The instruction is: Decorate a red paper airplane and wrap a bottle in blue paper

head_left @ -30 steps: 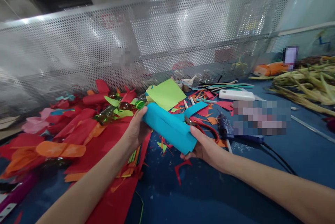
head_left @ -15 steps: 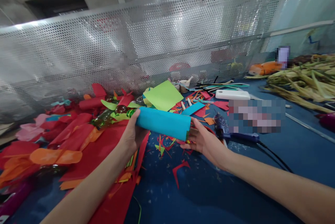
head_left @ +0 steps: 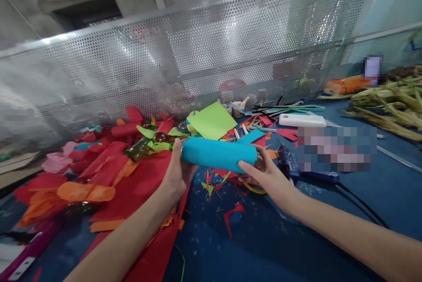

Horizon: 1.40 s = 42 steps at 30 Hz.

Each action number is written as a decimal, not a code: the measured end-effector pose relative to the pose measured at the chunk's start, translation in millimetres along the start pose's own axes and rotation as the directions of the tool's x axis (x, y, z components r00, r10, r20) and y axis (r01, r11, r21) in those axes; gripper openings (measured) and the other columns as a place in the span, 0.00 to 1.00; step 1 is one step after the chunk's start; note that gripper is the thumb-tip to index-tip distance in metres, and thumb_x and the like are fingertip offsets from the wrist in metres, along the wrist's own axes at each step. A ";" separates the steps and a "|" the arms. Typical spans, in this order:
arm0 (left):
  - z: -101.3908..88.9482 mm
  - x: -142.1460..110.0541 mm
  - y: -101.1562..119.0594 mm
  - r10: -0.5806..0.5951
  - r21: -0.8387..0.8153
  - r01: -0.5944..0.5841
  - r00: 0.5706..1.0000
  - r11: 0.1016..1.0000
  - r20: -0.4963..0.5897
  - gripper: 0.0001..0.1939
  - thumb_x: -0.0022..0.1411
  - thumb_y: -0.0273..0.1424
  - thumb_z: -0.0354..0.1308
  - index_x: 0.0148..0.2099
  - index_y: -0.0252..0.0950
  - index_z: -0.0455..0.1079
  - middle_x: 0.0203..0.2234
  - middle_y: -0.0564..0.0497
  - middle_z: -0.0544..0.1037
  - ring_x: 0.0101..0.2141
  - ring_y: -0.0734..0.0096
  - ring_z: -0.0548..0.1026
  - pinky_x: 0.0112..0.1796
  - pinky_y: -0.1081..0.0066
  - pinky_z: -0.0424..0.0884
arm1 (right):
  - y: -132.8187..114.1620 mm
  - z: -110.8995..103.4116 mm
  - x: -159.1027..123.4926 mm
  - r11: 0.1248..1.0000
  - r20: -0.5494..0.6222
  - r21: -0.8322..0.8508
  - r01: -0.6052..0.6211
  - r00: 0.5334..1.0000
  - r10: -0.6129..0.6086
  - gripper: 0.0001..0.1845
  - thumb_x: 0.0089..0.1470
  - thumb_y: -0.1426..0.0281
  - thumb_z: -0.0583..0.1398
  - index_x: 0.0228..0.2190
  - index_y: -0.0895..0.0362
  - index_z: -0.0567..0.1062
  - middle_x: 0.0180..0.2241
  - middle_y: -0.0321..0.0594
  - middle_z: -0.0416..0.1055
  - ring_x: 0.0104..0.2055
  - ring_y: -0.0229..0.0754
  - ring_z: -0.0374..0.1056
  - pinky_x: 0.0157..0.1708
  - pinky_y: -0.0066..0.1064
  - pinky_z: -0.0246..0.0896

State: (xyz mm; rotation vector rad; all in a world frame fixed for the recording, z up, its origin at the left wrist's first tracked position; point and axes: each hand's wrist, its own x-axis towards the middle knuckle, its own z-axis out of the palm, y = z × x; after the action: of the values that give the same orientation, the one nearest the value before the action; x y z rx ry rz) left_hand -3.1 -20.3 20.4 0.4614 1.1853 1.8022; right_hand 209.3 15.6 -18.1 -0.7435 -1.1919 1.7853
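Note:
A green bottle wrapped in a bright blue sheet [head_left: 217, 153] lies sideways between my hands, raised over the table. At its left end my left hand [head_left: 178, 172] grips it, thumb upright against the end and the other fingers underneath. My right hand [head_left: 268, 176] holds the right end, thumb on the front of the blue sheet and fingers partly hidden behind. Only a little green shows past the left end. Just behind the roll are a lime green sheet [head_left: 212, 120] and a blue strip [head_left: 251, 136].
Red sheets [head_left: 138, 189], orange cutouts [head_left: 85, 192] and green bottles [head_left: 140, 148] crowd the left. A dark blue glue gun [head_left: 313, 175] with a cable and a white device [head_left: 301, 120] sit right. Dried husks [head_left: 392, 106] lie far right. A perforated metal screen [head_left: 198, 53] stands behind.
My right thumb has come round onto the front of the blue sheet, and the roll lies more level. The whole view has shifted, with the scene sliding slightly right.

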 end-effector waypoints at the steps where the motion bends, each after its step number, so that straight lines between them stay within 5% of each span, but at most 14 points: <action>1: 1.4 -0.5 2.0 -0.012 -0.001 0.012 1.000 1.000 -0.004 0.26 0.69 0.47 0.57 0.60 0.36 0.72 0.44 0.41 0.85 0.44 0.56 0.83 0.47 0.64 0.80 | 0.6 -0.6 0.7 1.000 -0.002 0.003 0.000 1.000 0.000 0.50 0.41 0.51 0.75 0.60 0.46 0.61 0.58 0.48 0.71 0.51 0.52 0.77 0.47 0.41 0.79; 7: 5.5 1.4 12.8 -0.016 -0.021 0.015 0.998 1.000 -0.057 0.25 0.75 0.43 0.47 0.56 0.31 0.75 0.34 0.44 0.86 0.39 0.59 0.85 0.47 0.65 0.80 | 6.0 -2.7 5.8 1.000 -0.001 0.002 0.021 1.000 -0.021 0.46 0.39 0.49 0.75 0.55 0.46 0.63 0.57 0.47 0.71 0.50 0.53 0.77 0.48 0.46 0.78; 15: 3.3 3.2 12.8 0.015 -0.047 -0.015 1.000 0.999 0.007 0.23 0.73 0.43 0.50 0.55 0.33 0.76 0.42 0.42 0.86 0.43 0.58 0.84 0.48 0.64 0.78 | 1.9 -1.8 2.5 0.998 0.020 -0.022 0.055 0.998 -0.055 0.44 0.40 0.48 0.75 0.51 0.47 0.62 0.57 0.49 0.70 0.54 0.55 0.75 0.50 0.47 0.77; 22: -0.8 11.5 19.0 0.070 -0.025 -0.071 0.996 0.997 -0.047 0.06 0.62 0.30 0.57 0.41 0.37 0.75 0.28 0.51 0.84 0.29 0.64 0.82 0.29 0.70 0.77 | -2.1 -2.2 5.2 0.977 0.025 -0.140 0.161 0.987 -0.159 0.45 0.38 0.48 0.74 0.52 0.48 0.62 0.55 0.49 0.69 0.52 0.52 0.74 0.55 0.47 0.72; 27: -1.3 15.2 22.8 0.146 -0.013 -0.147 0.986 0.989 -0.085 0.02 0.60 0.30 0.57 0.34 0.38 0.70 0.24 0.53 0.82 0.22 0.69 0.79 0.22 0.74 0.71 | -2.6 -3.5 5.8 0.969 0.043 -0.152 0.193 0.981 -0.189 0.44 0.40 0.47 0.73 0.52 0.48 0.62 0.56 0.50 0.67 0.50 0.52 0.75 0.54 0.49 0.71; 35: -6.0 15.7 19.9 0.262 0.037 -0.260 0.964 0.965 -0.040 0.08 0.54 0.35 0.63 0.36 0.39 0.72 0.26 0.52 0.83 0.29 0.64 0.82 0.28 0.72 0.74 | 6.5 -7.3 6.5 0.963 0.124 -0.099 0.251 0.963 -0.239 0.44 0.46 0.50 0.73 0.57 0.43 0.60 0.57 0.46 0.67 0.54 0.52 0.73 0.55 0.48 0.72; 42: -12.6 22.3 21.9 0.308 0.158 -0.311 0.950 0.937 0.040 0.10 0.52 0.39 0.63 0.35 0.39 0.73 0.32 0.49 0.84 0.35 0.59 0.83 0.32 0.67 0.76 | -3.5 -6.7 4.3 0.964 0.101 -0.167 0.207 0.976 -0.192 0.40 0.44 0.50 0.73 0.53 0.45 0.62 0.51 0.43 0.70 0.53 0.51 0.73 0.53 0.46 0.74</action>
State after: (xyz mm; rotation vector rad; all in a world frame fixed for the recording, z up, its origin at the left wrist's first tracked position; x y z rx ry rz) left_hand -34.2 -11.2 30.0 0.7932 1.3125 1.9687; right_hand 214.0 22.9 -17.5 -0.6288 -1.4438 1.5715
